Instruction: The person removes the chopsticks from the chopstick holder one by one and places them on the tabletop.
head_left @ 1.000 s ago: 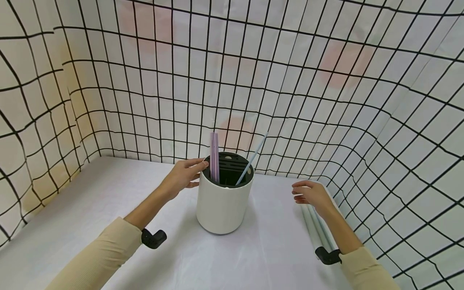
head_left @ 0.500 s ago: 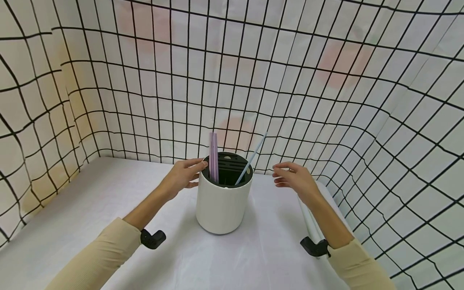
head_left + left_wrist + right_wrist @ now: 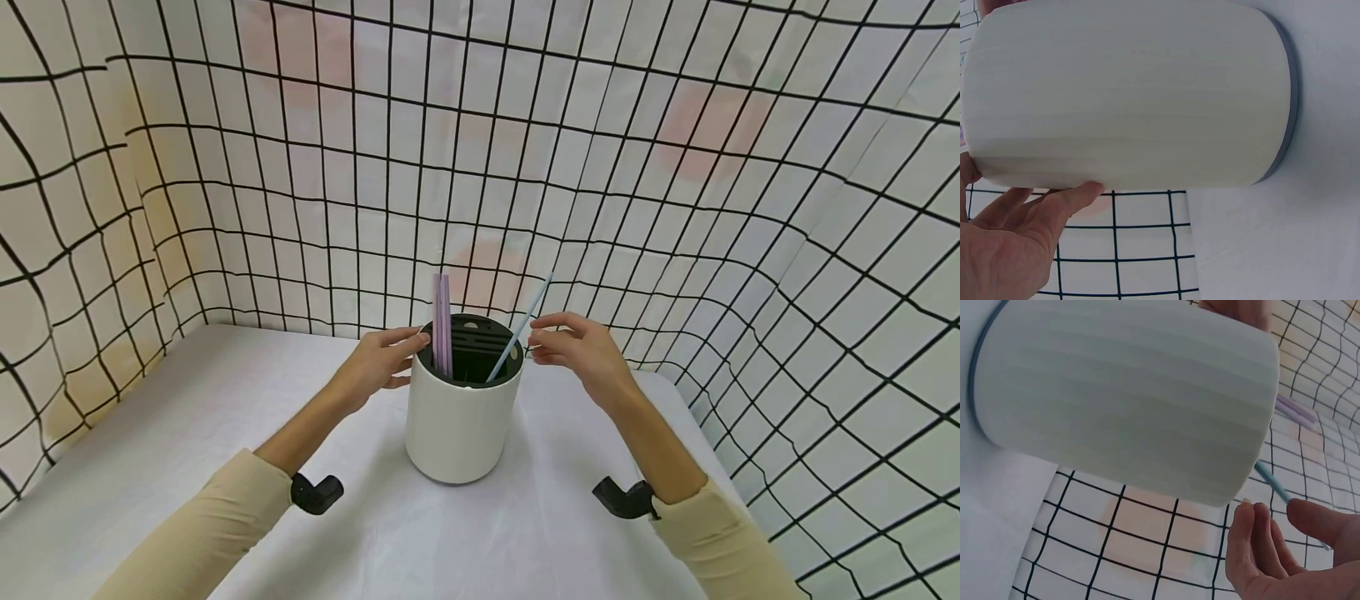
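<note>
A white round holder (image 3: pixel 457 425) with a black slotted insert stands mid-table. Two purple sticks (image 3: pixel 442 321) stand upright in its left side, and a thin blue stick (image 3: pixel 522 325) leans out to the right. My left hand (image 3: pixel 378 362) rests with straight fingers against the holder's upper left side, thumb near the rim. My right hand (image 3: pixel 573 346) hovers at the blue stick with fingers and thumb spread apart. In the right wrist view the blue stick (image 3: pixel 1270 479) runs between the right hand's (image 3: pixel 1279 550) fingers and thumb, unpinched, beside the holder (image 3: pixel 1122 400). The left wrist view shows the left hand (image 3: pixel 1016 244) touching the holder (image 3: pixel 1129 94).
The white table (image 3: pixel 187 417) is enclosed at the back and both sides by cloth walls (image 3: pixel 675 208) with a black grid pattern. Black camera mounts sit on the left wrist (image 3: pixel 318 492) and the right wrist (image 3: pixel 626 498).
My right hand has moved left and up from the table's right side to the blue stick at the holder's rim. The left hand and holder have stayed put.
</note>
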Tool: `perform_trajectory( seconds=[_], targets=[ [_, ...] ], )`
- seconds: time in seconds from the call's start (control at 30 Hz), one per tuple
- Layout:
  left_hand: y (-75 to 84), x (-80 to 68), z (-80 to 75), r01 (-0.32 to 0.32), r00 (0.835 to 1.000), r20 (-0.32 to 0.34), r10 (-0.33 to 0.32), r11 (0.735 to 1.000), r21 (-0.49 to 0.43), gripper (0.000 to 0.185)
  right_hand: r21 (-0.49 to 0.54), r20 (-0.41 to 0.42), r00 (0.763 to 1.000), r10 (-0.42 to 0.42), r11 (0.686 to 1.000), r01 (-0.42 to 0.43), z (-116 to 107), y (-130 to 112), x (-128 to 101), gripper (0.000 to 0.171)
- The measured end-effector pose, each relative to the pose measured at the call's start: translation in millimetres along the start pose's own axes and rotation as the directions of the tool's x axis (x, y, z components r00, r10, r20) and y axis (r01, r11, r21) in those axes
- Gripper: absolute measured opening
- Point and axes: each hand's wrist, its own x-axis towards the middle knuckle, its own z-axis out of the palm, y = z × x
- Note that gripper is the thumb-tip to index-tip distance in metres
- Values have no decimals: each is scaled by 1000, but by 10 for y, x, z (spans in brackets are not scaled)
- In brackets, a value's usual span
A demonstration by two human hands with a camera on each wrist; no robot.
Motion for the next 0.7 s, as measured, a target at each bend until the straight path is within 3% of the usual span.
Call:
perform_trajectory(
  seconds=[0.37, 0.7],
  targets=[
    [-18, 5, -10, -8, 1000, 11, 8, 1000, -6, 63, 77, 55, 998, -31, 997, 27, 186, -54, 57, 35],
    [-16, 15, -11, -3, 1000, 5, 3, 1000, -3, 62, 8, 52, 998, -32, 999, 32, 232, -3, 47, 37]
  ],
)
